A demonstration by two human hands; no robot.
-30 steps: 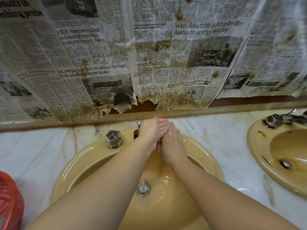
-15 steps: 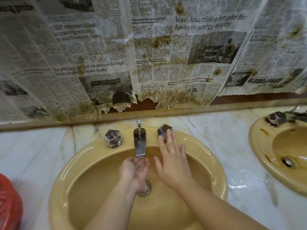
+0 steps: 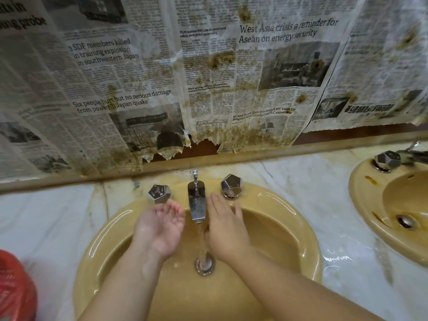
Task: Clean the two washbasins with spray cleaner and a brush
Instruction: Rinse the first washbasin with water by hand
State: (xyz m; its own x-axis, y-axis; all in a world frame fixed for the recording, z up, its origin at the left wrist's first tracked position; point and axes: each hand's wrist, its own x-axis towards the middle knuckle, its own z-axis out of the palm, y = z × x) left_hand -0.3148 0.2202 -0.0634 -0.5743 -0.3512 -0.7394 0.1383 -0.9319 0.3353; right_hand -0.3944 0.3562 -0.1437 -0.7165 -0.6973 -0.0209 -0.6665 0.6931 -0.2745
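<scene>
Near washbasin (image 3: 273, 218): yellow-tan oval, set in the marble counter (image 3: 289, 172), long axis running left-right across the view, bowl opening up toward the camera. Second washbasin (image 3: 366, 205), same colour, sits to the right on the same counter, cut off by the frame edge, well apart from both hands.

Chrome spout (image 3: 196, 205) is at the back centre of the near basin, long axis running from the wall toward the camera, outlet pointing down into the bowl. Water stream (image 3: 202, 242) falls straight from it to the drain (image 3: 204, 265). Faceted left knob (image 3: 159, 193) and right knob (image 3: 232, 186) flank the spout on the rim.

Left hand (image 3: 161, 230) is over the bowl, left of the stream, palm up and cupped, fingers loosely curled, holding nothing, wet-looking. Fingertips are just below the left knob; contact can't be told. Right hand (image 3: 225, 228) is right of the stream, palm down, fingers extended and slightly spread, pointing toward the right knob, fingertips just short of it, gripping nothing. The thumb side is close to the water; touching can't be told.

Versus half a second ago: the left hand has come up from under the spout near the drain and turned palm-up beside the left knob. The right hand is about where it was, now slightly further from the knob. A second ago both hands were clasped together in front of the spout; now they are apart, one each side of the stream.

Stained newspaper (image 3: 208, 77) covers the wall behind. Red object (image 3: 16, 288) at lower left edge, blurred.
</scene>
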